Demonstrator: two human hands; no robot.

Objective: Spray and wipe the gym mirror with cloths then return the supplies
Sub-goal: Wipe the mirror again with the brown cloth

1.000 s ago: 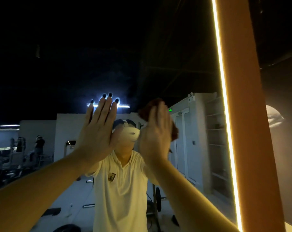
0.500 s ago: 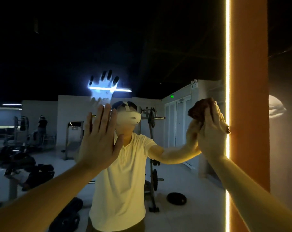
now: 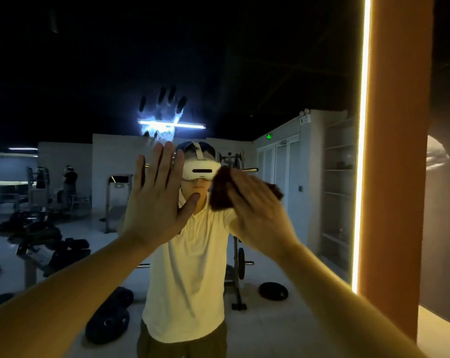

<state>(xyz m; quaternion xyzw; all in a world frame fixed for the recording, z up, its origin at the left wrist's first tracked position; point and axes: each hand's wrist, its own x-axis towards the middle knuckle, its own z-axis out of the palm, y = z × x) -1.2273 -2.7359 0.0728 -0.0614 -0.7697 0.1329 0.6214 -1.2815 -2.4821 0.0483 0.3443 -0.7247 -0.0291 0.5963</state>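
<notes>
Mirror (image 3: 270,73) fills the view ahead of us, w/ a lit strip (image 3: 362,151) and an orange frame (image 3: 399,151) at its right edge. Our left hand (image 3: 157,200) lies flat on the glass, fingers straight and spread, gripping nothing. It has barely shifted vs half a sec ago. Our right hand (image 3: 260,210) presses the brown cloth (image 3: 221,192) to the glass w/ fingers laid flat over it, and the cloth bunches out above and to the right of them. The thumb is hidden, so we can't tell if it pinches.

Main change: half a sec ago hand & cloth were out by the lit strip. Now they're back near centre, just beside the left hand. So we judge we're mid-wipe, sweeping side to side across this band.

A pale handprint smudge (image 3: 164,112) sits on the glass above the left hand, and prob needs a higher pass. No spray bottle in view; returning supplies isn't done yet.
</notes>
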